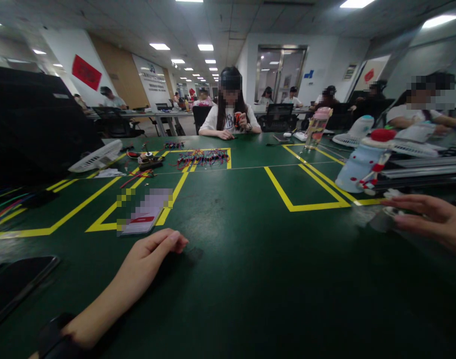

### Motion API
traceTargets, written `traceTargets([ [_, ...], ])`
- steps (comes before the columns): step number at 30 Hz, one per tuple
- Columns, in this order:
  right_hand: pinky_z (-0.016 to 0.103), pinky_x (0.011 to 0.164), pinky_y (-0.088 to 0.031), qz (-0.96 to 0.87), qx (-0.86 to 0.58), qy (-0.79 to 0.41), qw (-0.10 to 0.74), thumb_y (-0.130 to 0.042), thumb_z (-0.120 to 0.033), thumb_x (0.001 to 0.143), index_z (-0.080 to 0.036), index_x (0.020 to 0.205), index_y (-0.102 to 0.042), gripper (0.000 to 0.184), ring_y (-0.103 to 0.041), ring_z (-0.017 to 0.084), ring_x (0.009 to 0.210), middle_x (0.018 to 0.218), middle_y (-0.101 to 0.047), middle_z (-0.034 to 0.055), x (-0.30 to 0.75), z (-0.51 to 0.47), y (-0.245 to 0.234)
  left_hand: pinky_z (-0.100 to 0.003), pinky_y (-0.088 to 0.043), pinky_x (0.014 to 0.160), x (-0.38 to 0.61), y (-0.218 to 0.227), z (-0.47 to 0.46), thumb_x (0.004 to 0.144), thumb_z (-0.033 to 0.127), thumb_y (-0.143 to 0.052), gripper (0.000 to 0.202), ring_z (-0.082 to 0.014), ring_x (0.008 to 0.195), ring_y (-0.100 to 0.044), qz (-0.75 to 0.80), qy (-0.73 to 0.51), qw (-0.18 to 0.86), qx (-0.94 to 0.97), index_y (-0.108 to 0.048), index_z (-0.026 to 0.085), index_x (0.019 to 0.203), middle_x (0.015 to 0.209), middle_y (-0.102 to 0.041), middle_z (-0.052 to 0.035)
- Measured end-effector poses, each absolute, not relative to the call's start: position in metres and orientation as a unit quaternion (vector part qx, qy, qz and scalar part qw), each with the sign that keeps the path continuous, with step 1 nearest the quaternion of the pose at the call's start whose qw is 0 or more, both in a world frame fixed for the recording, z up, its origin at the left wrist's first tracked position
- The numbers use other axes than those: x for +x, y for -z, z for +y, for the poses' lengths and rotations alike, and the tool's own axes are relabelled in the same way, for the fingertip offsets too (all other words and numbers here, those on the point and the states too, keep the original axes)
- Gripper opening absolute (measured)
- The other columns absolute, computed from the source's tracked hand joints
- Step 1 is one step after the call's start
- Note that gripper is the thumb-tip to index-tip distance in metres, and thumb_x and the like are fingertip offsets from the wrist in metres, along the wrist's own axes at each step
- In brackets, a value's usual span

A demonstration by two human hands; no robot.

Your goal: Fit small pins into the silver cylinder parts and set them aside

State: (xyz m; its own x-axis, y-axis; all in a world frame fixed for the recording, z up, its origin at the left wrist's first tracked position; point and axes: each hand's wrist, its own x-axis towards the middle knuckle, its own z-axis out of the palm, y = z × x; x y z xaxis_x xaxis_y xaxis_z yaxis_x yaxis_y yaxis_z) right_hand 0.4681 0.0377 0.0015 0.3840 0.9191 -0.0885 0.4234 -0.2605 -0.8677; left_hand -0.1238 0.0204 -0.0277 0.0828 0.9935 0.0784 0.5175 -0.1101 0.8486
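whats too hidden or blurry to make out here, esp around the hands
In the head view:
- Clear item at the right hand: blur and the fingers hide what it is and whether it is gripped.
- Left hand: its own back and curled fingers hide the palm.
- Pale phone: pixelation covers much of it.
- Dark device: cut off by the left edge.
- Wires: too small and tangled to count.

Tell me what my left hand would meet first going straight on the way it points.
The way ahead of your left hand looks free across the green tabletop, likely passing over flat yellow tape; hand height is unclear.
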Motion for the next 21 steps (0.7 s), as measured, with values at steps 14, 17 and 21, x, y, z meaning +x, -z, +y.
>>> traceTargets([
  [14, 0.035, 0.091, -0.047, -0.628, -0.696, 0.1, 0.335, -0.064, -0.043, 0.079, -0.016, 0.104, -0.062, 0.037, -0.061, 0.02, 0.105, 0.112, -0.063, 0.0153, 0.4, 0.026, 0.0, -0.033, -0.044, 0.08, -0.119, 0.026, 0.023, 0.089, 0.05, -0.048, 0.035, -0.0226, 0.084, -0.062, 0.586, -0.337, 0.33, 0.659, -0.069, 0.023, 0.086, 0.082, -0.069, -0.0014],
  [17, 0.037, 0.101, -0.045, -0.724, -0.541, 0.095, 0.417, -0.068, -0.034, 0.077, -0.019, 0.103, -0.061, 0.031, -0.058, 0.019, 0.112, 0.117, -0.062, 0.0113, 0.352, 0.025, 0.001, -0.034, -0.044, 0.075, -0.108, 0.017, 0.026, 0.088, 0.051, -0.05, 0.036, -0.0236, 0.082, -0.063, 0.608, -0.302, 0.318, 0.662, -0.07, 0.022, 0.086, 0.08, -0.069, -0.002],
  [21, 0.037, 0.086, -0.056, -0.763, -0.43, -0.183, 0.447, -0.072, -0.035, 0.073, -0.02, 0.101, -0.06, 0.034, -0.064, 0.018, 0.099, 0.111, -0.064, 0.0084, 0.263, 0.028, 0.003, -0.031, -0.042, 0.066, -0.076, -0.002, 0.029, 0.088, 0.048, -0.051, 0.032, -0.0224, 0.073, -0.062, 0.602, -0.283, 0.296, 0.685, -0.069, 0.022, 0.087, 0.074, -0.066, -0.0008],
])
